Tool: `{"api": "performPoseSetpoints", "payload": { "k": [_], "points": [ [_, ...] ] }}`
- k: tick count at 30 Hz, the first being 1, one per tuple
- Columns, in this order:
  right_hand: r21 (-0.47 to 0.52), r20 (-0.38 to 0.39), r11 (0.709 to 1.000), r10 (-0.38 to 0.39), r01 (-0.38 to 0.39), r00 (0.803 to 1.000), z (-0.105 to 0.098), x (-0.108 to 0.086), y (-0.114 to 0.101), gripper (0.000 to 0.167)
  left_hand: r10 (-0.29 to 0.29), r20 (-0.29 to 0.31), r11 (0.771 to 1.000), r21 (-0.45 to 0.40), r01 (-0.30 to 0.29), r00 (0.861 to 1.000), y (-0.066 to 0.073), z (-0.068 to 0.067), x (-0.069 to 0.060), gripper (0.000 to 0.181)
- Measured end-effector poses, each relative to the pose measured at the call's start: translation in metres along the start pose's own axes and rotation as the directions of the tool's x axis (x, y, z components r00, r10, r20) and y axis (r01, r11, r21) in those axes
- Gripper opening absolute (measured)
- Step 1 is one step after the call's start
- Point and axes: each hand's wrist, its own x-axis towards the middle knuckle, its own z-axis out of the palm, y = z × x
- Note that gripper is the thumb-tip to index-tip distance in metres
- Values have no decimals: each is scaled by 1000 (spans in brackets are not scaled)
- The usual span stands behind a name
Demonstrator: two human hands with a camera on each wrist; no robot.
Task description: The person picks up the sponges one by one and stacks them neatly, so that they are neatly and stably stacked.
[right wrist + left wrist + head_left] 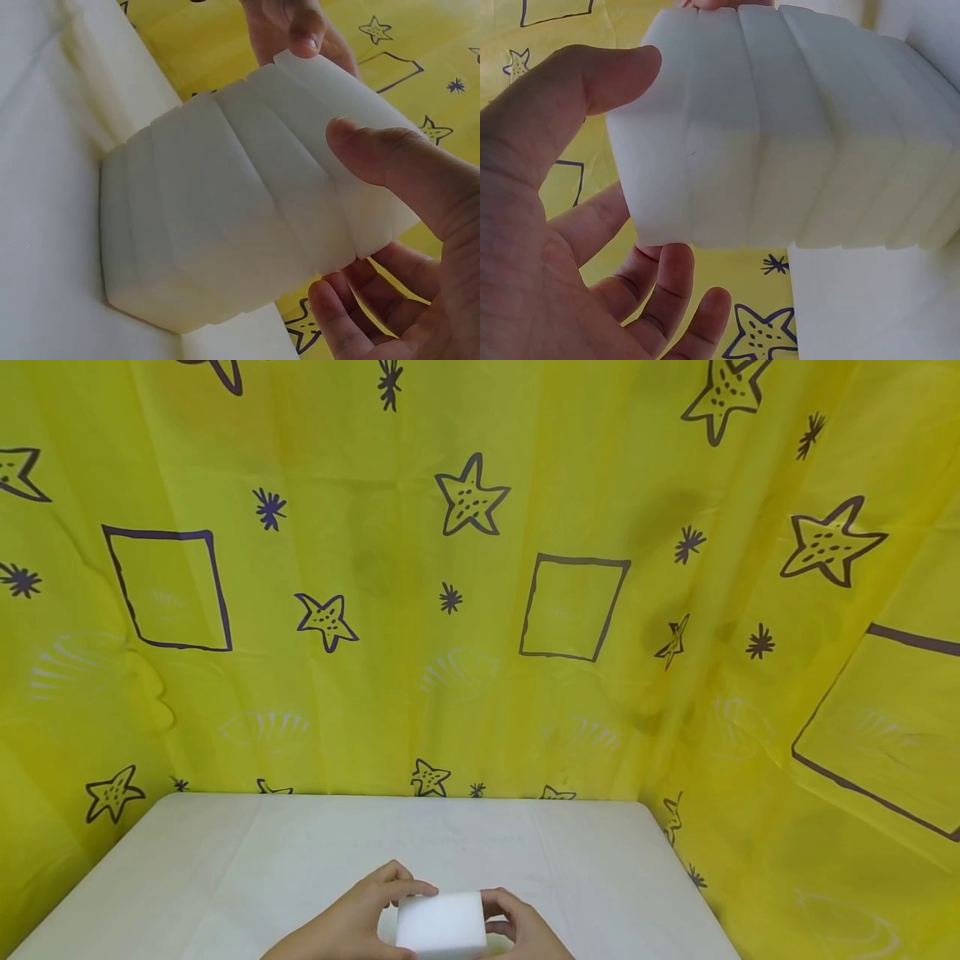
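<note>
Several white foam sponges (202, 202) form a stack that rises from the white table; the layers are slightly out of line with one another. At its top end, my left hand (363, 914) holds the uppermost sponge (442, 922) by one side, thumb on the near edge and fingers curling round beyond it. From the opposite side my right hand (525, 931) grips the same top layers, with the thumb (367, 154) against the face and the fingertips (330, 307) underneath. In the left wrist view, the stack (795, 135) runs down toward the tabletop.
The white tabletop (360, 839) extends behind the stack to its far edge. Yellow curtains (390, 693) printed with starfish and square outlines hang around the back and both sides of the table.
</note>
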Motion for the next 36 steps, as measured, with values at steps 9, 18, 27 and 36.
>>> {"api": "performPoseSetpoints", "payload": {
  "k": [9,18,27,36],
  "points": [
    [-42,-8,995,-86,86,996,-2,-1,-6,60,12,1,1000,13,-12,1000,0,0,-1,57],
    [-92,-32,985,-151,148,988,0,1,-11,62,-21,12,1000,-4,22,1000,0,-1,-2,56],
    [-69,-23,986,-154,152,988,0,1,-13,60,-56,37,996,-67,58,998,-1,-1,-2,56],
    [-61,-25,989,-139,137,990,0,0,-15,60,-85,44,991,-104,89,995,-4,-1,-3,58]
  ]
}}
